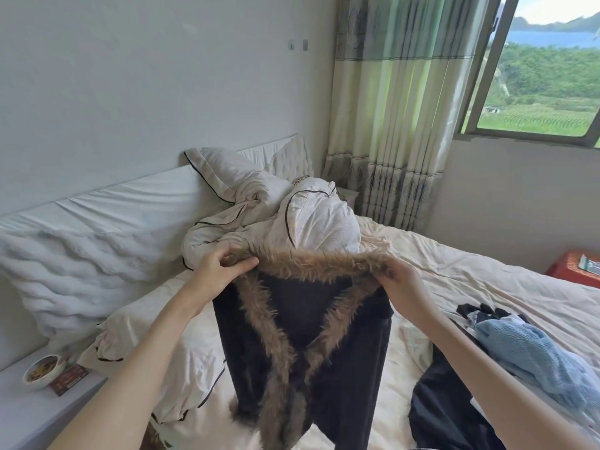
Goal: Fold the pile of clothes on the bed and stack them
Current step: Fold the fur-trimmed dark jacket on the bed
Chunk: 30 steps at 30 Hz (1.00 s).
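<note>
I note a bowl (41,371) at far left on a white surface (29,414) beside the bed (470,271), with a small dark packet (69,380) just beside the bowl. A padded white headboard (74,241) runs along the wall behind it.

My left hand (216,274) is raised over the bed, its fingers and thumb pinching the left end of the fur collar (311,264). The coat (305,362) hangs from that collar, dark, upright, its front facing me, with fur trim running down both front edges to meet near the middle. Its lower part reaches the bed sheet; I cannot tell how much of it rests there.

Behind the coat, a rumpled white duvet (259,206) with dark piping lies heaped toward the head of the bed.

My right hand (401,280) grips the right end of the collar, fingers curled over the fur. Both hands are level and well apart, holding the collar stretched between them.

To the right, under my right forearm, a dark garment (444,414) lies on the bed. Beside it is the pile (532,355): a light blue knit on top, black and white pieces showing at its far edge.

Beyond, a striped curtain (386,125) hangs beside an open window (539,76). A red stool (574,267) stands at the far right edge.
</note>
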Tool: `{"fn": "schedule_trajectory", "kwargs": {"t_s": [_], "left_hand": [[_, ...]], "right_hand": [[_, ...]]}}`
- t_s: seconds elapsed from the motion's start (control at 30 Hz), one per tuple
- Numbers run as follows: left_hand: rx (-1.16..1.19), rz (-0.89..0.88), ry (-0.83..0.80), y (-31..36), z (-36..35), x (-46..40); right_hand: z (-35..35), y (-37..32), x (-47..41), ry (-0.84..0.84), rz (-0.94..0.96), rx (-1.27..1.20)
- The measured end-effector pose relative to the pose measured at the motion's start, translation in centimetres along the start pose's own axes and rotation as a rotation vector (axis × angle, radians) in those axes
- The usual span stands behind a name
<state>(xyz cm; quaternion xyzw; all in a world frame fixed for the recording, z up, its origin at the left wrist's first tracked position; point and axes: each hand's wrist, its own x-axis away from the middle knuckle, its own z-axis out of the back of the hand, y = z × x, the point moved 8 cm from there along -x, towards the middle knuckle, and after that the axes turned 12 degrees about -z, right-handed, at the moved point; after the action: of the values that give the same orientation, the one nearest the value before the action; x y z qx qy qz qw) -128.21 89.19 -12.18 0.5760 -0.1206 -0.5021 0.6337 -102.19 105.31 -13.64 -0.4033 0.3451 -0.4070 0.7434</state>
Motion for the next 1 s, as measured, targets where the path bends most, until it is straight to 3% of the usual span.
{"fn": "schedule_trajectory", "kwargs": {"t_s": [0.13,0.23,0.3,0.4,0.5,0.57,0.67,0.73,0.77,0.83,0.93,1.0], "left_hand": [[0.066,0.109,-0.308,-0.3,-1.7,0.6],[0.164,0.103,-0.497,0.3,-2.5,1.2],[0.196,0.072,-0.54,0.4,-2.7,1.2],[0.171,0.014,-0.352,0.3,-2.1,0.1],[0.086,-0.02,-0.011,-0.2,-0.5,-1.1],[0.108,-0.029,0.121,-0.5,0.5,-1.5],[0.146,0.004,0.201,-1.0,1.4,-1.9],[0.174,0.034,0.234,-1.2,1.7,-2.1],[0.186,0.038,0.244,-1.1,1.7,-2.3],[0.184,0.019,0.252,-0.6,1.8,-2.6],[0.098,-0.049,0.204,0.6,1.6,-2.8],[0.03,-0.103,0.164,1.5,1.4,-2.5]], "right_hand": [[0.4,0.8,-1.2,0.037,0.025,0.153],[0.8,1.6,-2.5,0.019,-0.073,0.084],[1.0,2.0,-2.9,0.014,-0.143,0.01],[1.0,2.7,-3.0,-0.017,-0.252,-0.125],[-0.3,1.8,-2.2,-0.287,-0.349,-0.519],[-0.6,0.5,-1.4,-0.448,-0.373,-0.671],[-0.7,-0.8,-0.3,-0.605,-0.328,-0.597],[-1.1,-1.1,0.3,-0.678,-0.277,-0.422],[-1.3,-1.1,0.3,-0.644,-0.219,-0.224],[-0.8,-0.8,-0.4,-0.403,-0.1,0.139],[1.0,-1.0,-1.2,-0.025,0.003,0.209],[1.7,-0.6,-1.5,0.103,0.054,0.258]]}}
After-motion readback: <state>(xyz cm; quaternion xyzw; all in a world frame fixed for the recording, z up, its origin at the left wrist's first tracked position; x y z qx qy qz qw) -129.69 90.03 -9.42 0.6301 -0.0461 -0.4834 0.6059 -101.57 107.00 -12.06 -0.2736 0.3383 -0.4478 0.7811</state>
